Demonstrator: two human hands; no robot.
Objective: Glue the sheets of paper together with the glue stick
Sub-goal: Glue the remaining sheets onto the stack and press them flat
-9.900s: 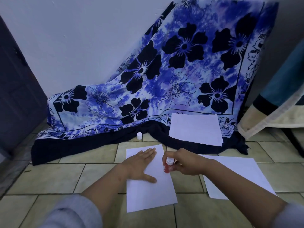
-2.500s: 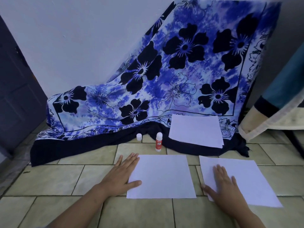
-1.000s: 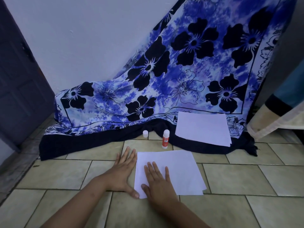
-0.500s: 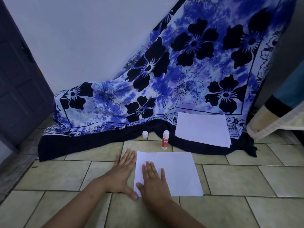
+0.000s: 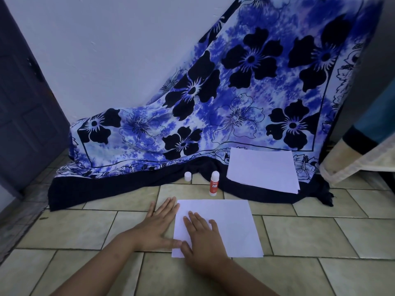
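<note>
Paper [image 5: 230, 227] lies flat on the tiled floor [image 5: 310, 236], white, edges squared up so it reads as a single sheet from above; cannot tell how many layers are stacked there. Right hand [image 5: 203, 242] is pressed palm-down on the near-left part of it, fingers spread and extended, gripping nothing. Left hand [image 5: 158, 226] is also flat and open, mostly on the tile just left of the sheet, thumb tip touching the sheet's left edge near the right hand's thumb, holding nothing. Glue stick [image 5: 214, 183] stands upright on the floor just beyond the sheet's far edge, red label, white top, not touching the paper. Its white cap [image 5: 187, 176] sits apart to the left, at the hem of the cloth. Second stack of white sheets [image 5: 263, 171] rests further back and right, on the dark border of a blue floral cloth [image 5: 213, 107] that drapes down from the wall onto the floor. Dark door [image 5: 23, 116] at far left; a cream and teal fabric edge [image 5: 359, 154] at far right.
</note>
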